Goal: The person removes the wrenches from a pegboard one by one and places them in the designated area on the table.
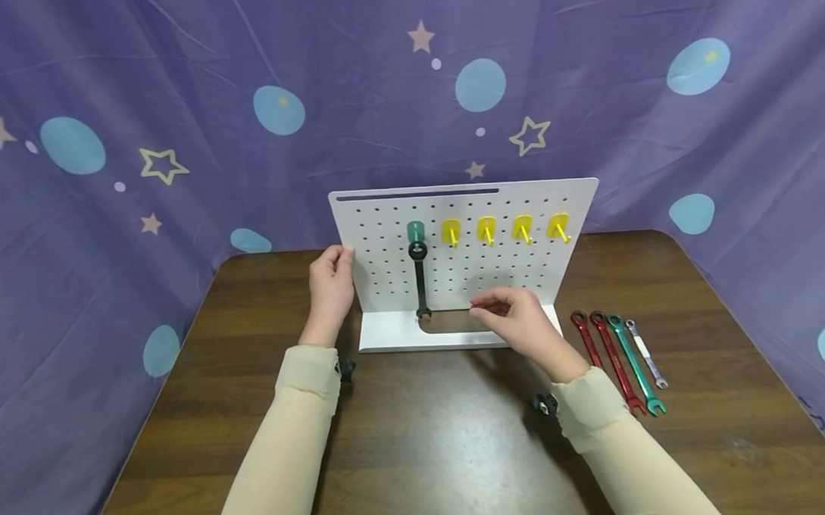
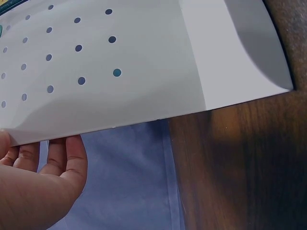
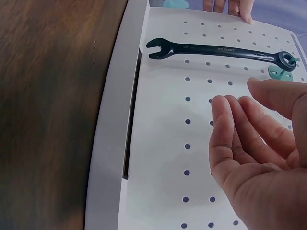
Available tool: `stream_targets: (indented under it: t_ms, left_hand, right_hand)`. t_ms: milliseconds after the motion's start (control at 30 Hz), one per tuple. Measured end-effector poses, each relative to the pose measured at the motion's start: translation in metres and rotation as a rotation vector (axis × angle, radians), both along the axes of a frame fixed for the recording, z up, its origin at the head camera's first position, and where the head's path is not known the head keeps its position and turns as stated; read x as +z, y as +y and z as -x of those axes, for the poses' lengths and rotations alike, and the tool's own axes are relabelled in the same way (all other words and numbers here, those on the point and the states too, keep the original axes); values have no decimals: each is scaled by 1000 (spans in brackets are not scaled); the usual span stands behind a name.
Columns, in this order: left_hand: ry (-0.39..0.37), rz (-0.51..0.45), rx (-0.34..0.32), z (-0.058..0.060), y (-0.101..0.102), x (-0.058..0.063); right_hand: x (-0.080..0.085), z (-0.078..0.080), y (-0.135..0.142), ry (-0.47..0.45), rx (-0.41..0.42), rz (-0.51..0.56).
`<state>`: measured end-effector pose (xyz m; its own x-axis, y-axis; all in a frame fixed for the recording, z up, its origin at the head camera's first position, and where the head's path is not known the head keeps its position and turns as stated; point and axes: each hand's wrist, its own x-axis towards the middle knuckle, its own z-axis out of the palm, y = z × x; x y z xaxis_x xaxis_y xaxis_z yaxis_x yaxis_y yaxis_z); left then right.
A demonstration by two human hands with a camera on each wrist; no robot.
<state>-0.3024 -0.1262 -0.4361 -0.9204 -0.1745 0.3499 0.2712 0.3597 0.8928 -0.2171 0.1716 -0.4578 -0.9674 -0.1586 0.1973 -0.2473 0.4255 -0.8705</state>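
A white pegboard [image 1: 386, 281] stands upright on its base on the table. My left hand [image 1: 330, 287] grips its left edge; in the left wrist view the fingers [image 2: 74, 160] reach behind the board. From a green hook [image 1: 415, 229] hangs a black combination wrench [image 1: 420, 284], ring end up and open end down. To the right of that wrench, my right hand [image 1: 517, 322] hovers before the board's lower part. Its fingers [image 3: 223, 132] are loosely bent, thumb apart from them, and nothing lies between them.
Several yellow hooks [image 1: 487, 231] line the board right of the green one. On the wooden table [image 1: 419, 439], right of the board, lie two red wrenches [image 1: 614, 356], a green wrench [image 1: 634, 363] and a smaller silver wrench [image 1: 646, 353]. A purple curtain [image 1: 381, 137] hangs behind.
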Motion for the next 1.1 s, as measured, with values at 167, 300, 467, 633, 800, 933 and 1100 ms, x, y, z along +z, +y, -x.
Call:
stream_targets:
  t_ms: [167, 300, 467, 633, 800, 933, 1100]
  left_hand:
    - [5, 2, 0, 0, 0, -1]
    - [8, -6, -3, 0, 0, -1]
    - [10, -9, -3, 0, 0, 0]
    - [4, -9, 0, 0, -1, 0]
    - [5, -1, -1, 1, -2, 0]
    - [9, 0, 0, 1, -2, 0]
    - [13, 1, 2, 2, -2, 0]
  right_hand:
    - [2, 2, -4, 11, 12, -8]
    - [3, 4, -7, 13, 18, -17]
    - [3, 8, -11, -4, 4, -24]
    - [5, 11, -18, 11, 22, -19]
    - [8, 15, -27, 22, 36, -4]
    - [9, 18, -32, 31, 45, -1]
    - [8, 21, -34, 38, 41, -4]
